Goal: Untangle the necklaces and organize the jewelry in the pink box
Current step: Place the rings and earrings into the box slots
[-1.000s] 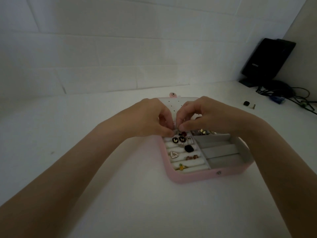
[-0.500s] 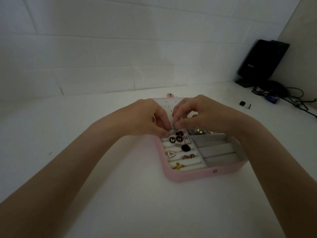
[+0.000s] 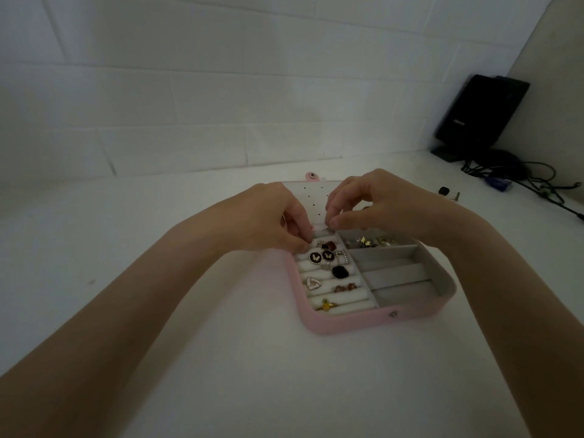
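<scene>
The pink box (image 3: pixel 347 327) lies open on the white table, its lid (image 3: pixel 311 197) with earring holes folded back. Several rings sit in the left rolls: two black butterfly rings (image 3: pixel 321 256), a black stone ring (image 3: pixel 340 272), a white triangle ring (image 3: pixel 313 283) and a gold ring (image 3: pixel 326 305). Gold pieces (image 3: pixel 366 242) fill the back right compartment. My left hand (image 3: pixel 268 216) and my right hand (image 3: pixel 379 203) hover over the box's back edge. Each pinches a small pale piece of jewelry (image 3: pixel 322 230) between fingertips; it is too small to name.
A black device (image 3: pixel 480 115) stands at the back right corner with dark cables (image 3: pixel 537 181) trailing along the table. A small black item (image 3: pixel 444 190) lies to the right of my right hand. A white tiled wall runs behind the box.
My hands have drawn slightly apart, so the lid's holes show between them. The right hand has lifted a little. Both stay pinched over the box's back edge.
</scene>
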The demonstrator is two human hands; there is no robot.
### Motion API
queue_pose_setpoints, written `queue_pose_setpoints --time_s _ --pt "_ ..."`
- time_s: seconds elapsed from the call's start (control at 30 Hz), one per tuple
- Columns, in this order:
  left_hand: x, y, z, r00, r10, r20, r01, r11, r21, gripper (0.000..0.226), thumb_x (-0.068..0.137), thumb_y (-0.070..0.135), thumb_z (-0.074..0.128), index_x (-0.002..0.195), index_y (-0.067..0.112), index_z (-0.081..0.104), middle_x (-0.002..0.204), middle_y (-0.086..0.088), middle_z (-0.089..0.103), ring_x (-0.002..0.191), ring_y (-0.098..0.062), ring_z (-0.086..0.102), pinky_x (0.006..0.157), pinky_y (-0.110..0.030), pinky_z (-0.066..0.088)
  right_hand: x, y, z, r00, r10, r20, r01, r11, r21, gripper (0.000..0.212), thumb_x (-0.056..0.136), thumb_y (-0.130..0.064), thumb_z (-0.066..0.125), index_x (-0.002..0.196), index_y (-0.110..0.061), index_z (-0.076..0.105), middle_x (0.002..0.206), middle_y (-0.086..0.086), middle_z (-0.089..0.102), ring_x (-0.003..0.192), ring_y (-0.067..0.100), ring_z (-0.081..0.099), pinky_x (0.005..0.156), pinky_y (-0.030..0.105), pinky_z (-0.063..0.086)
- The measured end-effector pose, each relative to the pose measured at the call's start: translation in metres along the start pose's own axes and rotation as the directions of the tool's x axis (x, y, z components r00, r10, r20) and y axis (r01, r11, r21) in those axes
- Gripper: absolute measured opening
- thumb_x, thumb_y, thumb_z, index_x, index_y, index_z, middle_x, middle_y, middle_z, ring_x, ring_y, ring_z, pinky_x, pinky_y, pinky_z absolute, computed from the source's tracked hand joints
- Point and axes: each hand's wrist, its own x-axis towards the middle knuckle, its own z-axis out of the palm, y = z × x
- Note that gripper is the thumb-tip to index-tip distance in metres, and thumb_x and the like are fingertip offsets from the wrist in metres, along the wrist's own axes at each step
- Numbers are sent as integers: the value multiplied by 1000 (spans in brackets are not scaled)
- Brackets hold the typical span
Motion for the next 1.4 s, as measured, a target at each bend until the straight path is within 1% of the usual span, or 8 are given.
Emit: queue_pose_setpoints --time_s 0.17,0.47,0.6,0.77,0.97,1.1,1.23,1.4 --pt "-1 -5 -7 999 4 -54 -8 997 -72 10 79 24 70 78 33 72 69 14 62 57 7 51 54 -6 37 -1 -1 -2 1000 2 0 -2 1000 15 11 76 -18 74 69 -25 72 102 31 61 92 48 54 89 60 42" --pt "0 -8 -7 999 -14 -30 12 999 -51 9 77 28 71 73 35 68 63 16 56 55 9 49 54 -6 36 -2 -4 1 996 3 89 -3 1000 5 4 76 -21 73 72 -23 74 105 27 62 101 44 56 93 61 42" --pt "-1 -10 -6 1000 3 20 -1 996 -85 9 77 25 72 77 34 70 69 15 62 60 6 53 61 -9 41 -6 -9 4 983 -14 182 12 1000 13 5 75 -22 74 72 -25 73 106 21 64 103 35 57 94 49 43" --pt "1 -6 -1 1000 -1 -20 -1 997 -71 5 76 30 72 75 34 69 67 15 62 59 6 52 60 -10 40 -14 -14 4 961 29 273 -17 999 -45 4 75 -22 74 74 -26 74 104 3 67 97 8 59 92 23 42" --pt "1 2 7 998 34 -44 -38 996 -85 9 75 30 72 69 34 66 52 24 56 54 7 50 53 -6 36 -23 -18 4 959 66 274 -41 994 -97 5 75 -23 75 73 -28 74 104 -3 66 96 5 59 96 24 41" --pt "-5 1 -2 998 34 -54 -40 991 -125 5 74 30 74 71 29 69 51 18 50 51 1 43 55 -14 35 -27 -19 3 969 61 238 -39 995 -96 6 75 -24 75 71 -28 73 109 6 63 97 12 57 90 25 44" --pt "-16 2 -8 989 49 139 -28 989 -148 9 70 31 76 70 24 71 69 -13 53 63 -12 43 62 -24 33 -28 -19 0 977 50 209 -31 995 -91 11 75 -21 74 68 -30 72 106 2 65 93 4 55 90 22 41" --pt "-14 9 -2 971 45 234 -37 999 -40 7 71 33 77 72 27 72 65 -1 52 57 -6 39 56 -18 31 -27 -18 -2 983 48 178 -33 996 -87 9 75 -20 74 70 -27 72 107 9 65 103 19 57 94 36 42"
